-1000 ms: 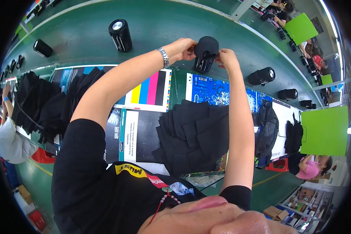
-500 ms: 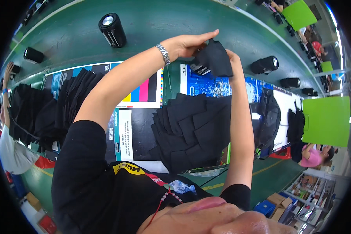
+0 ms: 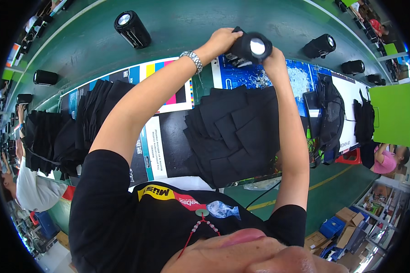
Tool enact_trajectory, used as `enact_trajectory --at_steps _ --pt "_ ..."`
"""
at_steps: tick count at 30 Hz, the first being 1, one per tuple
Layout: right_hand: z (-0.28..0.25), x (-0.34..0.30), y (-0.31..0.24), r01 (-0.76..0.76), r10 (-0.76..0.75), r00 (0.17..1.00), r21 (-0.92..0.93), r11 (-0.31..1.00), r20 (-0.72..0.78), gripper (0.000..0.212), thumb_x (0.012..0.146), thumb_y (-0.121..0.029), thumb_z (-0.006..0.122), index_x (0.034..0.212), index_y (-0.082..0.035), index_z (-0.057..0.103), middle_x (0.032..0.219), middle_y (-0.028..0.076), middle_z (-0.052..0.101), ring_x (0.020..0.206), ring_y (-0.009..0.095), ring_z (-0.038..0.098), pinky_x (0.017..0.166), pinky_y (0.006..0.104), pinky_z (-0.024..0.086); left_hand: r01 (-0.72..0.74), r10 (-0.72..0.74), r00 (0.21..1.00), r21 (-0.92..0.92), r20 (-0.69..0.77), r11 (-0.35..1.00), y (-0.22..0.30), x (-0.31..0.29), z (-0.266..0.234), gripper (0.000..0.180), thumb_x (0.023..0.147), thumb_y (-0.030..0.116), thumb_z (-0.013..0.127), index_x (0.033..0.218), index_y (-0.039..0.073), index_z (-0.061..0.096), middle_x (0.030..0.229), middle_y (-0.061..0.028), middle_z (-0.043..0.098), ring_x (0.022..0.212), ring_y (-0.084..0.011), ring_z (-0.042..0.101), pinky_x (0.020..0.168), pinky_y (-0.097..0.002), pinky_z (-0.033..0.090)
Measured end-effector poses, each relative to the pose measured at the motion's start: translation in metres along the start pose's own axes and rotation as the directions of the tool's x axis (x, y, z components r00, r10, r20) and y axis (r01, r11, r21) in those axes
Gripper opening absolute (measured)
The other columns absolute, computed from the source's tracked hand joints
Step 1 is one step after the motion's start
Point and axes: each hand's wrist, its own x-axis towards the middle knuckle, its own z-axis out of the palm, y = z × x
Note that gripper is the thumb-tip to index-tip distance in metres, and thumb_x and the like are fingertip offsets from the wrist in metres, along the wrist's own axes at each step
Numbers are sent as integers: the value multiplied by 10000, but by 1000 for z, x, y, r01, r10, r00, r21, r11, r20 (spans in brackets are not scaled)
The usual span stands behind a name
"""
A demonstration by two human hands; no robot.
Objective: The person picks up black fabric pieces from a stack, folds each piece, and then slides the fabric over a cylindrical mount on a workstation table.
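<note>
Over the far edge of the padded bench, both my hands grip a black cylindrical speaker (image 3: 247, 45). Its silver round end faces me, and dark material at its left side may be cloth. My left hand (image 3: 222, 41), with a metal-band watch at the wrist, closes on its left side. On the right side, my right hand (image 3: 274, 63) has its fingers partly hidden behind the speaker. Between my forearms lies a spread pile of black fabric pieces (image 3: 234, 132).
Upright on the green surface beyond stands another speaker (image 3: 133, 31); more speakers (image 3: 320, 46) lie to the right and left (image 3: 45, 77). Stacked black cloth (image 3: 98, 107) sits left of my arm. A black mesh bag (image 3: 330, 113) is at right. Another person (image 3: 34, 189) works at left.
The speaker has turned in my hands, so its silver end now shows where black cloth covered it. Both hands have shifted slightly away from me. The whole view has shifted a little.
</note>
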Motion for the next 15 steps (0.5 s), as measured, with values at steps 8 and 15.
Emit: enact_trajectory --at_steps 8,15 --pt "19 27 40 -16 20 991 -37 999 129 182 818 -113 563 849 47 643 832 219 649 831 356 640 778 392 487 104 -132 990 379 48 920 -42 -9 17 387 944 167 457 1317 70 497 1444 -80 391 1401 -272 251 1129 -481 180" --pt "21 29 33 37 -13 982 -124 992 188 230 821 -120 539 924 48 658 913 243 648 925 397 619 833 405 478 -110 58 989 422 133 900 -35 -3 3 341 950 201 471 1247 58 561 1415 -119 423 1391 -267 274 1145 -418 149"
